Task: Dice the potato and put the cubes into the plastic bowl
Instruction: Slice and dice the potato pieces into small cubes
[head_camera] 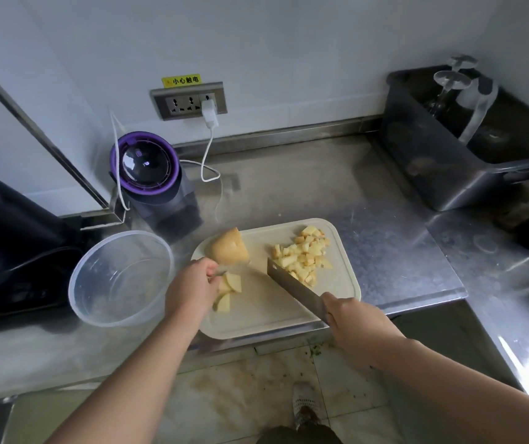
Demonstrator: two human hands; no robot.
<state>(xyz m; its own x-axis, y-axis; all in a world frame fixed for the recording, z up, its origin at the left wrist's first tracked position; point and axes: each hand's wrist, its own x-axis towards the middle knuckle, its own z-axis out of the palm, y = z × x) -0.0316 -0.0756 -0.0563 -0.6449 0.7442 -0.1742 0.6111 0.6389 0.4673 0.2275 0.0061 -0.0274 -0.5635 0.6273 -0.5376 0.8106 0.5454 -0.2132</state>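
A pale cutting board point(256, 318) lies on the steel counter. An uncut potato half point(228, 248) sits at its far left corner. A pile of potato cubes point(303, 256) lies at the far right of the board. My left hand point(192, 288) holds some potato slices point(228, 291) down on the board's left side. My right hand point(351, 322) grips the handle of a cleaver point(293, 286), whose blade points toward the cube pile. A clear plastic bowl point(80, 302) stands left of the board; it looks empty.
A purple-topped appliance point(147, 168) stands behind the bowl, with a white cable plugged into the wall socket point(189, 102). A dark plastic tub point(455, 174) with glasses sits at the far right. A black appliance point(10, 238) is at the left edge. The counter's front edge runs just below the board.
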